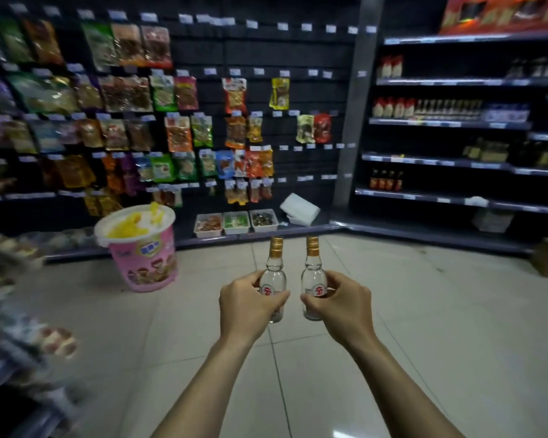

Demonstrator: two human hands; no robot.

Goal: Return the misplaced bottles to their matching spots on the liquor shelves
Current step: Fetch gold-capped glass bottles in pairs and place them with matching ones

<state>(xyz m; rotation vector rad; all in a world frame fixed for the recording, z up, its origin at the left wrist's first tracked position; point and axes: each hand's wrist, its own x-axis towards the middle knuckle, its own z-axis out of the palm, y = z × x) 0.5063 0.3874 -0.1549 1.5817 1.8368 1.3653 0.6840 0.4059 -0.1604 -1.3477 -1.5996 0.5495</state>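
Leftmost, a pink tub [146, 263] with yellow contents stands on the tiled floor [424, 311], before a dark peg wall hung with snack packets [124, 96]. At centre, the left hand [247, 306] grips the left bottle [275, 263], fingers and thumb curled round its labelled body. The bottle is small, clear, upright and gold-capped. Just beside it, apart, the right bottle [313, 263] is a match, gripped the same way by the right hand [339, 303]. Both bottles are held in the air above the floor, well apart from the shelving. At far right, the liquor shelves [450, 123] carry rows of bottles; their labels are too blurred to read.
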